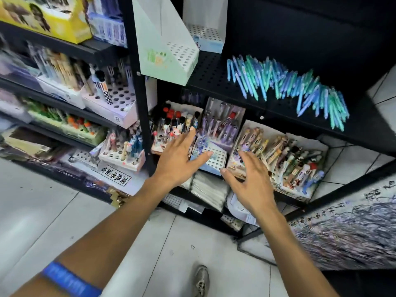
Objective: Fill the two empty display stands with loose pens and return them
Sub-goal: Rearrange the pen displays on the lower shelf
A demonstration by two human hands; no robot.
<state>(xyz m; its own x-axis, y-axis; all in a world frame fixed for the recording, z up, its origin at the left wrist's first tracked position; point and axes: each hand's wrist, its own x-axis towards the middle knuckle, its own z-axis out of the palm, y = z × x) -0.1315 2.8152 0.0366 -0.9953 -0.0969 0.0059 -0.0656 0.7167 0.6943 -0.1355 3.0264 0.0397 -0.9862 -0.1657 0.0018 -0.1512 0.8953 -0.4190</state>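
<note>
Nearest the camera, a blue band (70, 280) circles the left forearm, and a grey shoe (201, 279) stands on the pale tiled floor (42, 211). Both bare arms reach forward to the lower shelf of a black rack (141, 86). The left hand (179, 162) is spread flat, fingers (188, 139) apart and holding nothing, its thumb lying over a small perforated stand (214, 158) with open holes. The right hand (249, 182) is likewise spread, fingers (244, 156) apart and empty, hovering at the front of a cardboard tray of character-topped pens (285, 159). Whether either hand touches what lies under it cannot be told.

Between and behind the hands stand a box of purple pens (222, 123) and a stand of red- and black-capped pens (173, 123).

On the shelf above, a pale green empty display stand (158, 46) leans tilted at the left edge, with a second empty white stand (205, 37) upright behind it. To their right, well apart, a loose heap of blue and teal pens (289, 86) lies spread along the black shelf
</note>
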